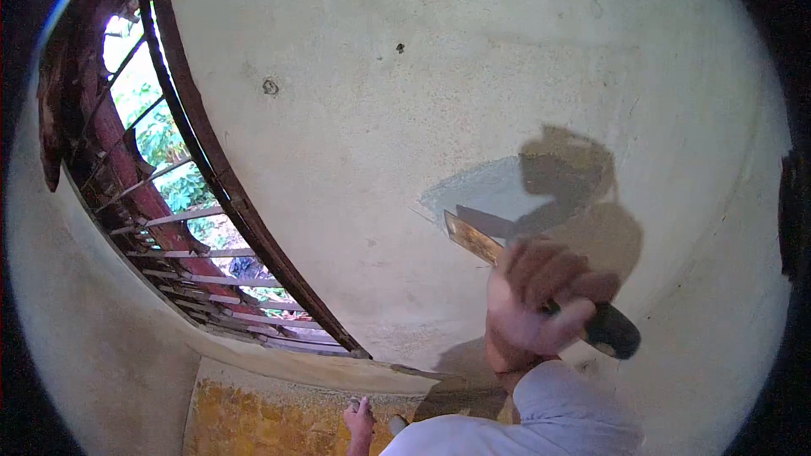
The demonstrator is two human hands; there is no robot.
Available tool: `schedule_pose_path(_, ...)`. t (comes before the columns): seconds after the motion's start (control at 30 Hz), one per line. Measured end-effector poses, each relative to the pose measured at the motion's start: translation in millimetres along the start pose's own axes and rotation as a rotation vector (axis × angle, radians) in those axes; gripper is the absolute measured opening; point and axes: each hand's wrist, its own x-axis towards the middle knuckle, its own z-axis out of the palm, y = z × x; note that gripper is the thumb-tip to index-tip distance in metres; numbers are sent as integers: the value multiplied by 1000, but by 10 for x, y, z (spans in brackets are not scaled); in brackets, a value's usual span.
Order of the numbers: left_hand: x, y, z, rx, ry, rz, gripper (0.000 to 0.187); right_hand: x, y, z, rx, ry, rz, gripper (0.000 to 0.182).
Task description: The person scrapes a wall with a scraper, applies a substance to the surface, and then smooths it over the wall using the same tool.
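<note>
My right hand (545, 295) is wrapped round the black handle (612, 331) of a putty knife. Its flat, brownish blade (471, 238) points up and left, close to the wall, at the lower edge of a damp-looking grey patch (486, 190). A shadow of my head and hand falls across the right part of this patch. Low in the view, my left hand (361, 418) hangs near the yellow-brown floor with its fingers curled in; what they hold, if anything, is too small to make out.
A pale wall (338, 160) with small holes and pits fills most of the view. On the left is a window with a dark frame and metal bars (182, 215), green leaves beyond it. Below lies a stained yellow-brown surface (262, 422).
</note>
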Motion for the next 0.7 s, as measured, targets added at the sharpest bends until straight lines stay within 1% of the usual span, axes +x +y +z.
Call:
schedule_pose_path(0.03, -41, 57, 22, 36, 8, -44, 31, -17, 33, -10, -83, 17, 15, 26)
schedule_pose_path(0.07, -69, 79, 35, 72, 16, -90, 30, -11, 80, -9, -81, 15, 17, 26)
schedule_pose_path(0.13, -28, -27, 2, 19, -9, -79, 30, 37, 175, 14, -72, -132, 142, 27)
schedule_pose_path(0.17, 15, -52, -4, -35, -34, -63, 29, 39, 159, 15, -67, -133, 138, 27)
schedule_pose_path(0.23, -2, -34, 5, 20, -18, -43, 29, 31, 99, 8, 62, -139, -68, 27)
schedule_pose_path(0.27, -37, -13, 25, 76, -4, -33, 29, 42, 126, 32, 60, -140, -68, 27)
schedule_pose_path(0.33, 2, -101, 1, 83, -25, -33, 29, 51, 185, 93, -133, -91, 131, 27)
schedule_pose_path(0.37, 24, -143, -30, 89, -46, -27, 29, 49, 153, 56, -137, -87, 133, 27)
schedule_pose_path(0.4, 45, -182, -46, 91, -47, -25, 29, 68, 109, -5, -147, -127, 73, 26)
schedule_pose_path(0.43, 56, -194, -36, 52, -26, -44, 30, 85, 70, -45, -156, -168, 12, 26)
schedule_pose_path(0.47, 48, -176, -10, 12, -4, -65, 30, 97, -12, -30, -155, -168, 9, 26)
schedule_pose_path(0.53, -30, -82, 29, 40, 2, -60, 30, 125, -194, 22, 62, -28, -89, 24)
schedule_pose_path(0.57, -60, -33, 29, 72, 10, -56, 30, 129, -195, 9, 63, -25, -90, 24)
schedule_pose_path(0.63, 8, -135, -35, 101, -14, -50, 29, 142, -189, -18, 36, 88, -65, 22)
schedule_pose_path(0.67, 23, -153, -46, 129, -37, -45, 28, 153, -62, -27, 33, 89, -66, 22)
schedule_pose_path(0.7, 40, -170, -49, 129, -40, -44, 28, 166, 171, -40, 77, 133, -56, 23)
